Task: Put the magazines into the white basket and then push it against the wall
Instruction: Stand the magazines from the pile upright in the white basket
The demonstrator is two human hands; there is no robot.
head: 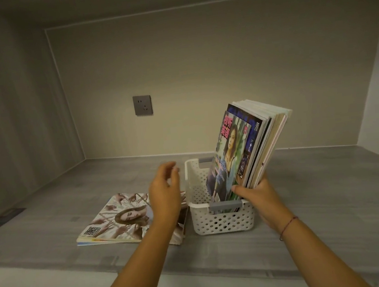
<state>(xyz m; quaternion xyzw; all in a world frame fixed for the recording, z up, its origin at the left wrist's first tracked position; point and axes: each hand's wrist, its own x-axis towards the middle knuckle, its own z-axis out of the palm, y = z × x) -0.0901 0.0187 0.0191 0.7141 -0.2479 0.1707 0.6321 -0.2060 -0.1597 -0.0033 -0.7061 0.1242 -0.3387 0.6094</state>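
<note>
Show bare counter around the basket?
Free: right of the white basket, and behind it up to the wall. Crowded: its left side, where a flat magazine and the left hand sit; right hand holds upright magazines inside.

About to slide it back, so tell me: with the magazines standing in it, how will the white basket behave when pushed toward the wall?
The white basket probably turns top-heavy: the magazines stand far above its rim and lean right, steadied by the right hand. Pushed up high it may tip; pushed low it should slide on the smooth counter.
</note>
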